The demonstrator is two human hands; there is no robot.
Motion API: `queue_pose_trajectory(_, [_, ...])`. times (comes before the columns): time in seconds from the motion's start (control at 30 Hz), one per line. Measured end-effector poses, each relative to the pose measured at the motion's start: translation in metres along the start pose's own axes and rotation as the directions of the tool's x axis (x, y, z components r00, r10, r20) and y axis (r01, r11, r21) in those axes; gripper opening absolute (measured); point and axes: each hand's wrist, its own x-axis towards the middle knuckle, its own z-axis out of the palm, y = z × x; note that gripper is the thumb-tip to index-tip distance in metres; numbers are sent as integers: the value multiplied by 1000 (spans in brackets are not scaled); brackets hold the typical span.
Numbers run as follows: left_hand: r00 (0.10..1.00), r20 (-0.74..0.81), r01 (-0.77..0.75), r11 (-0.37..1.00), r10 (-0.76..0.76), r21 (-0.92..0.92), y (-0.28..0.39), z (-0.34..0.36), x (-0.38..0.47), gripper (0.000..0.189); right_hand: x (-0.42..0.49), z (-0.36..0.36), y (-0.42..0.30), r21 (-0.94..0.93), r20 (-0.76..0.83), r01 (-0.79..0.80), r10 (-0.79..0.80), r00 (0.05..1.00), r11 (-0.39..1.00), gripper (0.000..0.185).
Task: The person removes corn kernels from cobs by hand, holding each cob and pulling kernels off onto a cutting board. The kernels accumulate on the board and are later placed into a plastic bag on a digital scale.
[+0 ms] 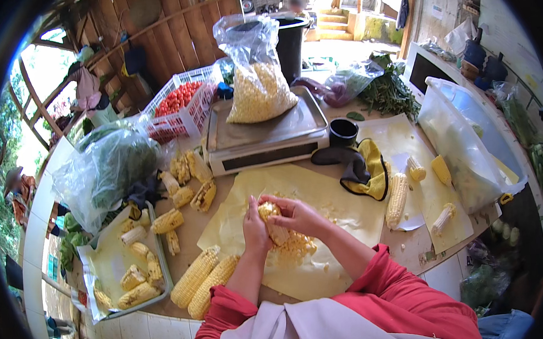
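Both hands are wrapped around one corn cob [270,212], over a sheet of yellow paper [351,258]. My left hand [255,228] holds it from the left, upright along its side; my right hand [295,214] grips it from the right, fingers over its upper part. The cob's lower part looks stripped, while yellow kernels show near the top. Loose kernels [299,248] lie in a pile just below the hands. Two whole corn cobs [196,276] rest beside my left forearm. Behind the paper, a clear plastic bag of kernels [260,93] stands on a scale [270,155].
A tray [166,274] with cobs is at left, near a bag of greens [117,165] and a crate of tomatoes [193,113]. At right are yellow-black gloves [372,172], a black cup [343,131], more cobs [397,199] and a plastic bin [461,153]. People stand beyond.
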Motion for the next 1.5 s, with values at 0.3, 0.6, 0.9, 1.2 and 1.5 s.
queue_pose_trajectory(0.3, [994,97,50,999,-50,4,10,8,-9,45,-1,-16,-11,172,100,-147,131,986,974,46])
queue_pose_trajectory(0.6, [998,42,-55,997,52,56,4,4,-6,42,-1,-12,-16,30,57,-104,102,993,994,43])
queue_pose_trajectory(0.9, [993,115,24,997,-33,79,14,5,-10,45,-1,-13,-14,94,73,-84,78,994,992,45])
queue_pose_trajectory(1.2, [911,149,-404,757,385,514,-15,-15,9,45,-3,-12,-21,-55,32,-157,159,987,986,49])
queue_pose_trajectory(1.5, [966,97,-260,892,241,370,4,5,-10,51,-7,-2,-27,-117,12,-98,100,995,988,54])
